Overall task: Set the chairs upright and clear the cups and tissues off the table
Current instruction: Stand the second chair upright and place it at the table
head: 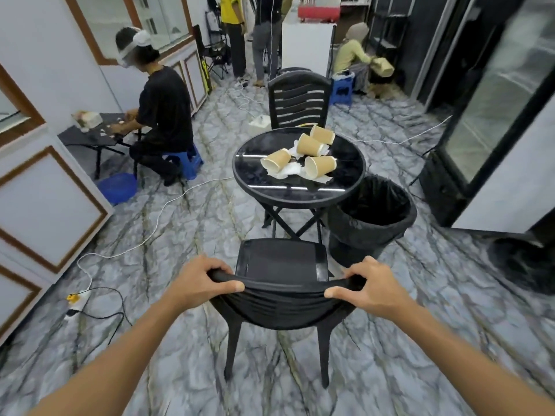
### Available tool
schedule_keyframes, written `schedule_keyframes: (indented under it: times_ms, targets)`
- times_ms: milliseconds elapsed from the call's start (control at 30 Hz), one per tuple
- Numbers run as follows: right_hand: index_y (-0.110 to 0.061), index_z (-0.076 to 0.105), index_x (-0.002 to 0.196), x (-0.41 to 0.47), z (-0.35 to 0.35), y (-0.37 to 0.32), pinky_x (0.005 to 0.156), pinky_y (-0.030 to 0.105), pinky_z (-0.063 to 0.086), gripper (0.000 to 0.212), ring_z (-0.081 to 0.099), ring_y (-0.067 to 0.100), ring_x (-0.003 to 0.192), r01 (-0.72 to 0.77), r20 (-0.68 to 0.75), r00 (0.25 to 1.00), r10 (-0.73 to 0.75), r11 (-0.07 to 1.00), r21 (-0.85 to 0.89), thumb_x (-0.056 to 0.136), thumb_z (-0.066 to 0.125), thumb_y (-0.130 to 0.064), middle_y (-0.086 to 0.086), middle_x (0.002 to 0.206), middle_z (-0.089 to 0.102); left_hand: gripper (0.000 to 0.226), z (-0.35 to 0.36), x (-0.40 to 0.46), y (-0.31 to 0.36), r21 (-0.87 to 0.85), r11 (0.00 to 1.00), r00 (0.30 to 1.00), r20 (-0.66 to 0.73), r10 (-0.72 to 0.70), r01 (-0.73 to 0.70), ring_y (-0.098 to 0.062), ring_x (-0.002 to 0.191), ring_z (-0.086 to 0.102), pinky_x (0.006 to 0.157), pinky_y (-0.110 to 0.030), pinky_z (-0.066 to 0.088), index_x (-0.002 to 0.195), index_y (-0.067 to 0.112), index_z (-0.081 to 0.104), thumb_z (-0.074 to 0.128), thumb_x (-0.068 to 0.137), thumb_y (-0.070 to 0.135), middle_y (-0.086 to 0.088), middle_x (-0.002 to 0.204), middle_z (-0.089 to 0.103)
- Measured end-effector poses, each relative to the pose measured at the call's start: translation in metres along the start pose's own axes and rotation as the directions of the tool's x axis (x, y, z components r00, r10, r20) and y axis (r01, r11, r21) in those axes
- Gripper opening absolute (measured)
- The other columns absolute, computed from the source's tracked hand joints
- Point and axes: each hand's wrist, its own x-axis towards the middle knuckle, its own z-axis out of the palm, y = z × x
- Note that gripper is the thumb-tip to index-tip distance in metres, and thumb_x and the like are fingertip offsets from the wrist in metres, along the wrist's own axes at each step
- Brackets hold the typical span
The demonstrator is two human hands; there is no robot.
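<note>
A black plastic chair (pixel 280 259) stands upright right in front of me, facing the round black table (pixel 300 187). My left hand (pixel 200 280) grips the left end of its backrest top. My right hand (pixel 371 285) grips the right end. A second black chair (pixel 297 100) stands upright at the table's far side. On the table lie several brown paper cups (pixel 319 166) tipped on their sides, among crumpled white tissues (pixel 289 171).
A black-lined bin (pixel 372 217) stands open just right of the table. White cables (pixel 156 223) and a power strip (pixel 76 298) run across the marble floor on the left. A seated person (pixel 163 115) works at a low table at left; more people stand behind. A glass-door fridge (pixel 495 100) lines the right.
</note>
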Motion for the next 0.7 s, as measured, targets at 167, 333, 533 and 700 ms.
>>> schedule_keyframes:
  times_ms: [167, 333, 533, 700]
  targets:
    - [-0.018, 0.06, 0.065, 0.007, 0.012, -0.013, 0.065, 0.025, 0.044, 0.071, 0.047, 0.006, 0.074, 0.03, -0.026, 0.999, -0.031, 0.999, -0.026, 0.056, 0.065, -0.089, -0.001, 0.07, 0.052, 0.073, -0.015, 0.018, -0.021, 0.077, 0.997, 0.998, 0.054, 0.01, -0.014, -0.013, 0.084, 0.062, 0.069, -0.024, 0.044, 0.083, 0.034, 0.073, 0.063, 0.043, 0.094, 0.011, 0.088, 0.068]
    - [-0.017, 0.054, 0.059, 0.009, 0.025, -0.021, 0.057, 0.022, 0.038, 0.075, 0.044, 0.005, 0.075, 0.093, 0.01, 0.996, -0.093, 0.986, -0.135, 0.062, 0.056, -0.093, -0.005, 0.059, 0.05, 0.073, -0.016, 0.02, -0.049, 0.082, 0.997, 0.999, 0.048, -0.008, 0.004, -0.009, 0.096, 0.055, 0.081, -0.031, 0.047, 0.084, 0.028, 0.074, 0.065, 0.048, 0.091, 0.005, 0.089, 0.068]
    - [-0.016, 0.054, 0.061, 0.019, 0.012, -0.003, 0.058, 0.025, 0.042, 0.074, 0.045, 0.007, 0.075, 0.113, -0.056, 0.991, -0.121, 0.986, -0.12, 0.066, 0.056, -0.09, -0.003, 0.059, 0.052, 0.064, -0.004, 0.034, -0.038, 0.083, 0.997, 1.0, -0.007, 0.012, -0.011, -0.002, 0.091, 0.053, 0.072, -0.025, 0.038, 0.077, 0.031, 0.072, 0.065, 0.05, 0.088, 0.007, 0.083, 0.068]
    - [-0.018, 0.057, 0.067, 0.012, 0.01, 0.0, 0.062, 0.031, 0.047, 0.073, 0.05, 0.007, 0.075, 0.105, -0.026, 0.994, -0.109, 0.989, -0.108, 0.064, 0.056, -0.091, -0.005, 0.064, 0.056, 0.065, 0.005, 0.021, -0.04, 0.097, 0.995, 1.0, -0.01, 0.001, 0.0, -0.004, 0.093, 0.053, 0.075, -0.027, 0.042, 0.077, 0.031, 0.071, 0.063, 0.049, 0.089, 0.007, 0.081, 0.069]
